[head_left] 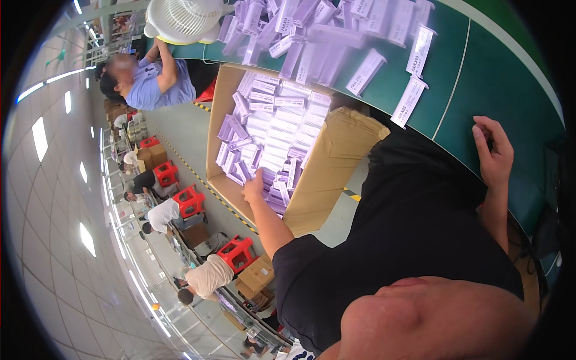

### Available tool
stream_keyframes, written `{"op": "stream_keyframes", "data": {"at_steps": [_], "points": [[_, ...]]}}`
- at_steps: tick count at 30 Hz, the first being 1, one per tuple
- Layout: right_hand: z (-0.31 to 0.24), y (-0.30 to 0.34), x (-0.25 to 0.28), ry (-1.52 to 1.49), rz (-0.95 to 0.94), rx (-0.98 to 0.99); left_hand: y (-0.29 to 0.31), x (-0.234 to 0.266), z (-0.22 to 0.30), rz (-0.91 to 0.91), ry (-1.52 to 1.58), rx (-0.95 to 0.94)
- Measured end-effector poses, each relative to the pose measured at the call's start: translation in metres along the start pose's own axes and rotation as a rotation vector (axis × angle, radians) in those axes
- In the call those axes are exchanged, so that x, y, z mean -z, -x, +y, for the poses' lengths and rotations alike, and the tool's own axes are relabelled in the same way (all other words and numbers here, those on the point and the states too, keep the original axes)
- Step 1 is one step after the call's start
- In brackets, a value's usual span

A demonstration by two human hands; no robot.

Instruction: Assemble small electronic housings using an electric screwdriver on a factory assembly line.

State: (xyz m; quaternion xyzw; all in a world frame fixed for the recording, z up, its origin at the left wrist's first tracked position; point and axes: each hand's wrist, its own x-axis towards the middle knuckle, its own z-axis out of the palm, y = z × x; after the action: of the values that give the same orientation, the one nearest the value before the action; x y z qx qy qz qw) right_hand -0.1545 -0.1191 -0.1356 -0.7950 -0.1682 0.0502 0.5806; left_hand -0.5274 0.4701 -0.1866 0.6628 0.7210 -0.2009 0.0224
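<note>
My left hand reaches down into a large cardboard box. One finger stretches out against the small purple-and-white packages inside; the other fingers are mostly hidden, and whether they grip a package I cannot tell. Many of these packages lie in white rows, while purple ones sit loosely along the near side. On the green table, my right hand rests with fingers loosely bent and apart, nothing in it. The package nearest to it is a slim purple one with a white label.
A heap of purple packages covers the table's far part, beside a white fan. Beyond the box sits a person in a blue shirt. Red stools, cartons and other people at benches line the floor on the left.
</note>
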Motion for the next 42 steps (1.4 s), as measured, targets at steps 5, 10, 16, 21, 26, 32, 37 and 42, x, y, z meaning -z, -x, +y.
{"op": "stream_keyframes", "data": {"at_steps": [5,10,16,21,26,32,37,42], "points": [[0.000,-0.002,-0.002,-0.006,-0.014,0.011,-0.021,0.003,-0.008,-0.013,-0.021,-0.087],[-0.002,-0.001,-0.001,0.019,0.004,0.016,-0.008,-0.005,-0.005,0.051,0.048,-0.144],[-0.004,-0.002,0.001,0.016,0.007,0.027,-0.047,-0.016,-0.022,0.001,0.120,-0.201],[-0.004,-0.003,-0.003,-0.013,0.001,0.042,-0.048,-0.017,-0.036,0.042,0.171,-0.229],[-0.007,-0.002,0.001,0.016,-0.001,0.033,0.002,-0.005,-0.005,0.175,0.024,-0.185],[-0.005,-0.001,0.002,0.044,-0.047,0.011,0.021,-0.008,-0.002,0.325,0.187,-0.262],[-0.006,-0.003,-0.001,0.033,0.002,0.046,0.018,-0.014,0.003,0.392,0.201,-0.227],[-0.006,-0.003,-0.001,0.038,0.013,0.067,0.006,-0.018,0.008,0.268,0.025,-0.152]]}}
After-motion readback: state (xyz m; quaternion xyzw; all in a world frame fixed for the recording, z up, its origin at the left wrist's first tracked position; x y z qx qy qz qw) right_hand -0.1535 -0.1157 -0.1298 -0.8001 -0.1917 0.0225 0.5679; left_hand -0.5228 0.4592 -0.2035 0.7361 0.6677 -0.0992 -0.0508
